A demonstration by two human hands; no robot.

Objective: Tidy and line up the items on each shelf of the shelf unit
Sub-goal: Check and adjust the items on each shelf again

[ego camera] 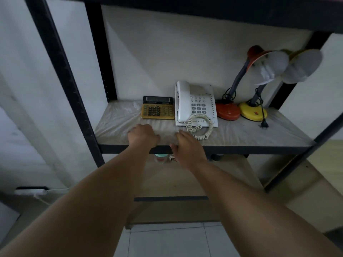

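Observation:
A plastic-covered shelf [118, 125] of a black metal shelf unit holds a row of items. From left to right stand a yellow calculator [158, 110], a white desk phone [195, 103] with its coiled cord [201, 127] trailing forward, an orange desk lamp [228, 110] and a yellow desk lamp [252, 113]. My left hand [143, 135] rests near the shelf's front edge, in front of the calculator, fingers curled and holding nothing. My right hand [185, 148] hovers at the front edge beside the cord, fingers apart and empty.
A black plug [264, 125] from the yellow lamp lies on the shelf at the right. Black uprights [61, 71] frame the unit. A lower shelf [176, 175] shows below with small items partly hidden behind my right hand. White tiled floor lies beneath.

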